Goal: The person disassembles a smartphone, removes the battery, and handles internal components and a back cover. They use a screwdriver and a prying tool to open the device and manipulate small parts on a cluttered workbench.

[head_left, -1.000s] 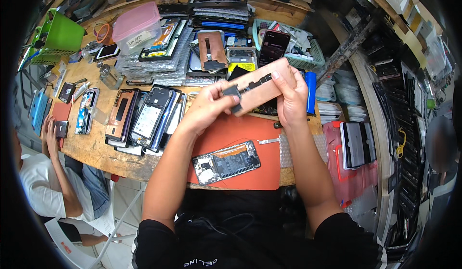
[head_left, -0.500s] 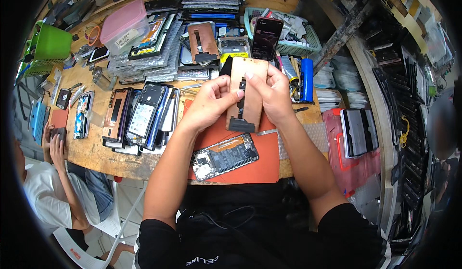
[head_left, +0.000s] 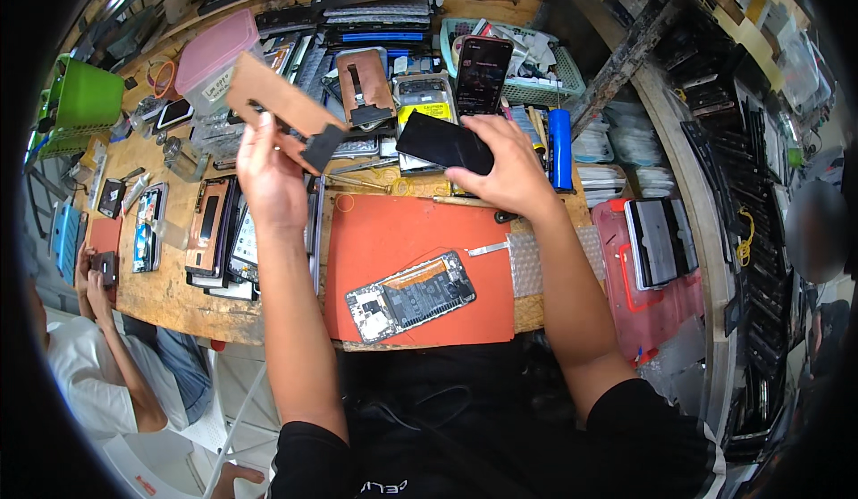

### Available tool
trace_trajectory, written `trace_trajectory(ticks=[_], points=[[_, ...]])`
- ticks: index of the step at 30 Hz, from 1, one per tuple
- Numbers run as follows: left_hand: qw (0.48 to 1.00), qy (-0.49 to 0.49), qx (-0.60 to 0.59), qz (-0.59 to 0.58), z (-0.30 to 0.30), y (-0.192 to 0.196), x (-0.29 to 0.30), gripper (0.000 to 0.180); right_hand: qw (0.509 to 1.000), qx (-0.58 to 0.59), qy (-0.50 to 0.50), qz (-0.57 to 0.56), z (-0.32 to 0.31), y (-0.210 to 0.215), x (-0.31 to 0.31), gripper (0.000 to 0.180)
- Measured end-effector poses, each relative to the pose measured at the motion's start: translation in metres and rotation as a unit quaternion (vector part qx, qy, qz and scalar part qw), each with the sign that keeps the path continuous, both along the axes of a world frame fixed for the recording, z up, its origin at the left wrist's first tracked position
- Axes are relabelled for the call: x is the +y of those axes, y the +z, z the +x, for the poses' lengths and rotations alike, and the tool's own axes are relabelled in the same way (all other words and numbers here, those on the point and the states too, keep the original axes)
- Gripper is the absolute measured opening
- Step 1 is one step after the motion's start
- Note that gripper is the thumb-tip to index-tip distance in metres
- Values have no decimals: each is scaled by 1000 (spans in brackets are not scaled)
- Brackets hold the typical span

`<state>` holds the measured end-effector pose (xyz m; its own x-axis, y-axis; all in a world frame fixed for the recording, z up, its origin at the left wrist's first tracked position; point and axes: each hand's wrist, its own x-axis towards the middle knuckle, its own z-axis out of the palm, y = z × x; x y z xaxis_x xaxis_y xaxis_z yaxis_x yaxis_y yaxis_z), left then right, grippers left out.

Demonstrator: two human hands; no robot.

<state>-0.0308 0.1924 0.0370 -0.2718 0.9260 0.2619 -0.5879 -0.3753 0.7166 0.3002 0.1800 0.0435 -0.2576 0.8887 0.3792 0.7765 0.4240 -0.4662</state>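
My left hand (head_left: 271, 182) is raised at the left and closed on a copper-coloured phone screen panel (head_left: 268, 88), tilted, with a black flex strip on its back. My right hand (head_left: 511, 167) grips the right end of a dark, glossy phone-sized slab (head_left: 436, 144); whether it is a whole phone or only a screen I cannot tell. Between my forearms, an opened phone (head_left: 413, 295) with its battery and circuit board exposed lies slanted on an orange mat (head_left: 384, 226). A short silvery strip (head_left: 488, 250) rests at the mat's right edge.
Stacked phone parts (head_left: 211, 222) stand left of the mat. Behind are another copper panel (head_left: 365, 83), an upright phone (head_left: 483, 75), a green basket (head_left: 559, 70) and a blue cylinder (head_left: 559, 150). Bubble wrap (head_left: 559, 258) lies at right. A person (head_left: 98, 374) sits at far left.
Both hands were together on the copper panel. They have parted: my left hand has carried the panel up and left, and my right hand has let go of it and taken the dark slab.
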Motion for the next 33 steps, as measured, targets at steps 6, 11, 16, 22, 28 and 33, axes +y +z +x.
trace_trajectory(ticks=[6, 11, 16, 22, 28, 33], points=[[994, 59, -85, -26, 0, 7, -1, 22, 998, -58, 14, -16, 2, 2, -2, 74], [999, -11, -28, 32, -6, -2, -3, 26, 987, 139, 49, -63, 5, 8, 2, 64], [997, 43, 12, -59, 12, 13, -11, 39, 841, 478, 101, -233, 10, 17, 4, 46], [997, 51, -6, -55, 11, 6, -2, 42, 725, 618, 100, -288, 7, -6, 15, 34], [997, 28, -8, -78, 14, -1, 0, 40, 796, 540, 30, -271, -5, -14, 14, 26], [996, 11, 20, -87, 22, 3, -6, 38, 831, 459, 49, -312, -3, -4, 9, 32]])
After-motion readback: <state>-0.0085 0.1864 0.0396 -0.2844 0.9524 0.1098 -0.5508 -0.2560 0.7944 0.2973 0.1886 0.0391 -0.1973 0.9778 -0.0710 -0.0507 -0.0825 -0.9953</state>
